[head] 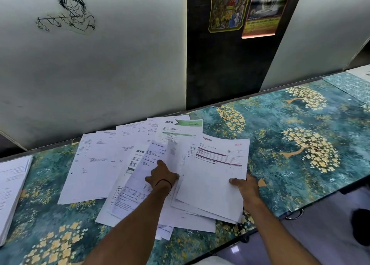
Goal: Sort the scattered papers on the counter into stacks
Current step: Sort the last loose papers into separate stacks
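Scattered white papers [94,164] overlap on the teal floral counter [300,144], several printed as invoices. My right hand [246,188] grips the right edge of a small sheaf topped by a Rakuten invoice [216,170], thumb on top, lifted slightly off the pile. My left hand [162,176] holds a blurred sheet [173,154] that stands up from the pile's middle, beside the sheaf's left edge. A green-headed invoice [180,128] lies at the back.
A thick, squared stack of papers [12,188] sits at the counter's far left. The wall rises right behind the papers, with a dark panel [224,64] and posters. The counter's front edge runs diagonally at lower right.
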